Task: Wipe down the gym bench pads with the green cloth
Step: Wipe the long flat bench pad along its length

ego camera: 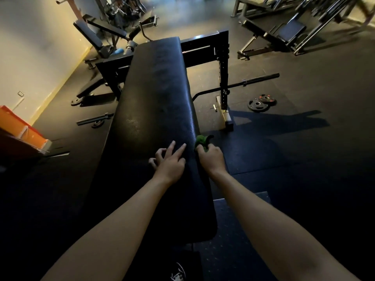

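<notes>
- Head view – the green cloth [200, 141] is bunched in the right hand [211, 159], at the right edge of the bench pad [158, 88], about where the top turns down into the side.
- The cloth looks soft, light and limp. I judge it is best held as a wad in the palm, with a flat part left free to press on the pad.
- The pad is long and black, with a grained, slightly shiny skin. It probably gives a little under pressure, and the cloth should slide on it easily.
- The right hand is curled around the cloth, knuckles up, and the forearm reaches forward from the lower right.
- The left hand [169, 163] holds nothing. Two straight fingers [183, 147] touch the top of the pad and the others are loosely bent – the forearm comes in from the lower left.
- Weight plates [258, 104] and a barbell [261, 78] lie on the floor to the right, well apart from the hands.
</notes>
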